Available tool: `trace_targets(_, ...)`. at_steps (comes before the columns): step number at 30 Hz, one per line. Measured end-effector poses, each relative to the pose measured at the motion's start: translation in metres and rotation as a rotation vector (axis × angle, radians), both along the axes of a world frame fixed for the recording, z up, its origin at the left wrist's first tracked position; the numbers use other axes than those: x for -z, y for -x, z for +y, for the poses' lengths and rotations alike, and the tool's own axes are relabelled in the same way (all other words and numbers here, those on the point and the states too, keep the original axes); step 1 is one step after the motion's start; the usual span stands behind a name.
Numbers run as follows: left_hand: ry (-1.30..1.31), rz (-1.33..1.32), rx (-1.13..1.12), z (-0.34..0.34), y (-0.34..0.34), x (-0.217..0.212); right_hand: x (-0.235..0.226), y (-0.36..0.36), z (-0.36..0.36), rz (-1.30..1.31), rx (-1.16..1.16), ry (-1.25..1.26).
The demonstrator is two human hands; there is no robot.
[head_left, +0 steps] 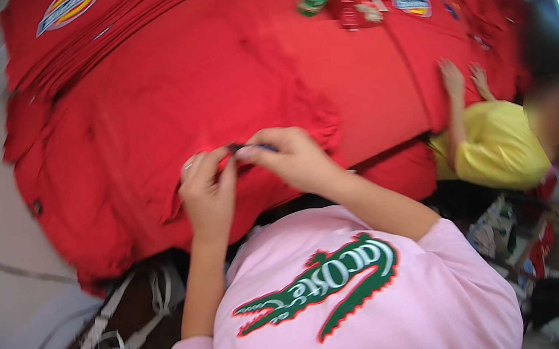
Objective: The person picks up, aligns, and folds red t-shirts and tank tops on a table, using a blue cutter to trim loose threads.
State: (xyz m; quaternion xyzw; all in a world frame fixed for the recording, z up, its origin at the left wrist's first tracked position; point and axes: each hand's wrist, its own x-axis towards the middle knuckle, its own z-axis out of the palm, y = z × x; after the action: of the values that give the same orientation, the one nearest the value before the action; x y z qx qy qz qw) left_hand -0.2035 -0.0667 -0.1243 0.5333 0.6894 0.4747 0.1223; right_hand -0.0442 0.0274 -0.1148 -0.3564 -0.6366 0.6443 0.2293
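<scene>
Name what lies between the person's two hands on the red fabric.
In the head view, a small dark object is pinched between the left hand and right hand, over the red fabric.

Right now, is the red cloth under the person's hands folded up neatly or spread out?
Spread out: the red cloth lies across the table, rumpled, its edge pinched by the left hand and right hand.

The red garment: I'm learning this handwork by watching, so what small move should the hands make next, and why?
Probably draw the small dark tool along the pinched fold: left hand and right hand meet on the red garment, gripping one spot at its near edge.
</scene>
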Motion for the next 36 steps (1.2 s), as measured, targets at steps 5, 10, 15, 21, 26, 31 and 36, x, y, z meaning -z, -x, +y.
trace_targets(5,-0.025,-0.053,0.007,0.001,-0.008,0.004,0.000,-0.011,0.004,0.056,-0.026,0.183)
trace_targets(10,0.025,-0.240,0.063,0.000,-0.012,0.003,-0.001,-0.017,-0.001,0.100,0.005,0.158)
trace_targets(15,0.067,-0.366,0.115,0.002,-0.009,0.000,0.000,-0.022,-0.001,0.066,0.000,0.105)
trace_targets(21,0.134,-0.391,0.120,0.001,-0.007,-0.008,0.017,-0.033,0.009,0.135,0.202,0.031)
trace_targets(26,0.131,-0.483,0.121,-0.011,0.008,-0.001,0.025,-0.077,0.049,0.145,0.470,-0.003)
trace_targets(31,0.111,-0.564,0.137,-0.020,0.021,0.007,0.041,-0.132,0.079,0.058,0.638,-0.020)
trace_targets(36,0.072,-0.699,0.166,-0.018,0.025,0.004,0.081,-0.149,0.070,-0.156,0.506,-0.222)
